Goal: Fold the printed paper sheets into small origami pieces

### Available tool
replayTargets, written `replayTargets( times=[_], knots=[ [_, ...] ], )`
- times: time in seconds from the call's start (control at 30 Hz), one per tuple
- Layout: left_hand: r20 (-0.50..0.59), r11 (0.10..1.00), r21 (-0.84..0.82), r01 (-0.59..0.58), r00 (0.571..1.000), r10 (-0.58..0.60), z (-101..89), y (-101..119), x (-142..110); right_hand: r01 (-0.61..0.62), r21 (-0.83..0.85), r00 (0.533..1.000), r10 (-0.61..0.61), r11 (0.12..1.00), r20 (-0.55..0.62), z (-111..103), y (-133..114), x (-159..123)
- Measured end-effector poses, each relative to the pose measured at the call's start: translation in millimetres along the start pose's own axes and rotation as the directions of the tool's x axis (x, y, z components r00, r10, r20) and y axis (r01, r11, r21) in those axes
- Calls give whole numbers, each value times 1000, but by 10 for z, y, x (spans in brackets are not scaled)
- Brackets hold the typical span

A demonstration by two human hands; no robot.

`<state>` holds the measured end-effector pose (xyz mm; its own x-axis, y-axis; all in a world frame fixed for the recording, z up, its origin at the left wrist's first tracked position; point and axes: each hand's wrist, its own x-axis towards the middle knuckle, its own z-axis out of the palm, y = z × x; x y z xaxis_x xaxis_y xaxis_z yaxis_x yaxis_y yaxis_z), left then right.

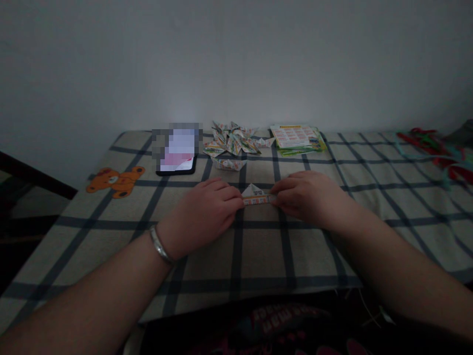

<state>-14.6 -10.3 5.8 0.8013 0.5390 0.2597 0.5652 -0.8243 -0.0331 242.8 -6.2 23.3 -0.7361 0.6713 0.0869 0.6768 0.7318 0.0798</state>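
Between my hands is a small folded piece of printed paper (254, 196), with a triangular peak at the top and a flat band along its lower edge. My left hand (207, 209), a silver bangle on its wrist, pinches the paper's left end. At the right end, the fingers of my right hand (305, 197) close on the paper; their tips partly cover it. Just beyond lies a folded paper boat-like piece (229, 164), and behind that a heap of pointed folded paper pieces (234, 139).
A phone (177, 153) with a lit screen, partly blurred, leans at the back left. Printed leaflets (295, 138) are stacked at the back. An orange bear cutout (115, 182) lies on the left of the checked tablecloth (207, 271). Red and pale green strips (436, 150) lie far right.
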Motion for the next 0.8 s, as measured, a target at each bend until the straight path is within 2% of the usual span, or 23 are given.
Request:
replayTargets(
  times=[0.63, 0.8],
  knots=[
    [3, 1000, 26, 15, 1000, -15, -26, -42, -8, -84, 0, 996, 84, 996, 10, -53, 7, -71],
    [-4, 1000, 11, 24, 1000, -24, -36, -35, -18, -176, -23, 984, 176, 984, -1, -36, -14, -44]
  ],
)
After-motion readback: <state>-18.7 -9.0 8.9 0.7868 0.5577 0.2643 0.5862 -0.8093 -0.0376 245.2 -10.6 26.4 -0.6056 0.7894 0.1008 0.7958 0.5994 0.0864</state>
